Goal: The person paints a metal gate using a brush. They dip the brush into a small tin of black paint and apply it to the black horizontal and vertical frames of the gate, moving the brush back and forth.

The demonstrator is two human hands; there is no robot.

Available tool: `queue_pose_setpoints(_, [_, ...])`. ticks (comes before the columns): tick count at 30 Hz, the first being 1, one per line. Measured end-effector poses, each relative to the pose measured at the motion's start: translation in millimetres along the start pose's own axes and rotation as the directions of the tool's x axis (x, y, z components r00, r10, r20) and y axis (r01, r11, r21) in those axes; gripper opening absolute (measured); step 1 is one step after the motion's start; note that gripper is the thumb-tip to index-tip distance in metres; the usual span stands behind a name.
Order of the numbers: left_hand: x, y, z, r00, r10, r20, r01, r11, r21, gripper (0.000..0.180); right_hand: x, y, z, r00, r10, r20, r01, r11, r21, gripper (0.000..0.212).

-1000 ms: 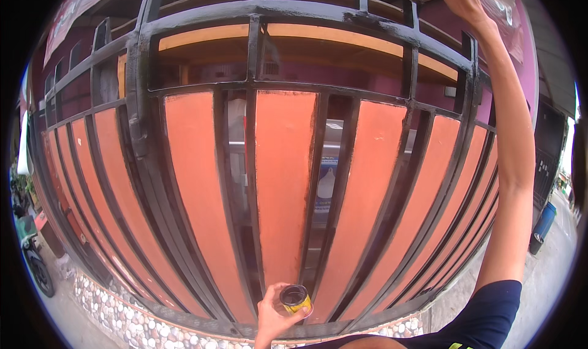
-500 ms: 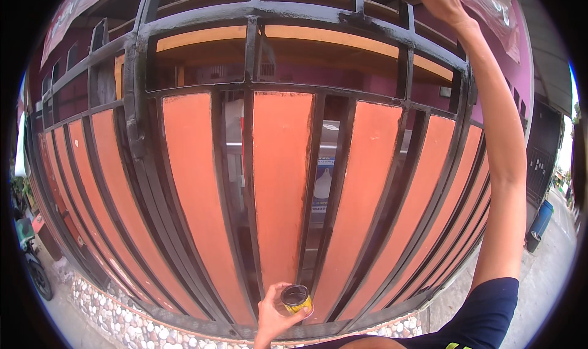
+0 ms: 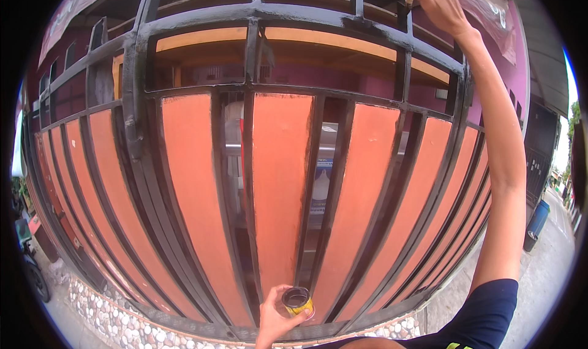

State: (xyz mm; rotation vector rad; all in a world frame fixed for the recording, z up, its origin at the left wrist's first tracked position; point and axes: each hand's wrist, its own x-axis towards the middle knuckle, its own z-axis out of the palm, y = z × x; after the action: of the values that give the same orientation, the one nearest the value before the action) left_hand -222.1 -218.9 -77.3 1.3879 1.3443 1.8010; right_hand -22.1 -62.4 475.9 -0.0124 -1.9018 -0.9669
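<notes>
My left hand is wrapped around a small open paint can with a yellow side and dark paint inside, low in front of the gate. High at the upper right, my right hand is closed on a paintbrush, of which only a short piece shows below the fingers. The brush's dark tip is at an upright post of the gate; whether it touches cannot be made out. The metal gate has a black frame and orange panels, with dark smears along some panel edges.
Pebbled stonework runs along the gate's foot. A blue bin stands on the pavement at the right, and a parked motorbike at the far left. Plastic sheeting hangs behind my raised arm.
My right hand has moved slightly down and to the right with the paintbrush, whose dark tip is now lower along the post. My left hand keeps the can in nearly the same place.
</notes>
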Motion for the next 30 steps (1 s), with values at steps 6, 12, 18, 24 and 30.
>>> queue_pose_setpoints(6, [0, -5, 3, 1.000, -0.029, 0.010, 0.029, 0.998, -0.054, 0.060, -8, -10, 8, 0.995, 0.093, -0.032, -0.089, 0.992, 0.093, 0.027])
queue_pose_setpoints(12, [-1, -3, 2, 1.000, -0.016, 0.019, 0.015, 1.000, 0.014, 0.062, -7, -4, -4, 1.000, 0.022, -0.003, -0.023, 1.000, -0.022, 0.028])
queue_pose_setpoints(18, [-2, -26, 2, 1.000, 0.004, -0.005, -0.004, 0.996, -0.090, 0.062, -12, -10, 8, 0.996, 0.061, -0.065, -0.056, 0.995, 0.083, 0.033])
queue_pose_setpoints(24, [-4, -5, 0, 1.000, -0.027, -0.009, 0.027, 0.999, -0.045, 0.062, -11, -5, -5, 0.996, 0.036, -0.086, -0.035, 0.999, 0.014, 0.031])
queue_pose_setpoints(30, [-2, -9, -3, 1.000, -0.023, -0.013, 0.022, 1.000, -0.008, 0.062, 8, -7, 23, 0.958, 0.255, -0.128, -0.236, 0.961, 0.145, 0.031])
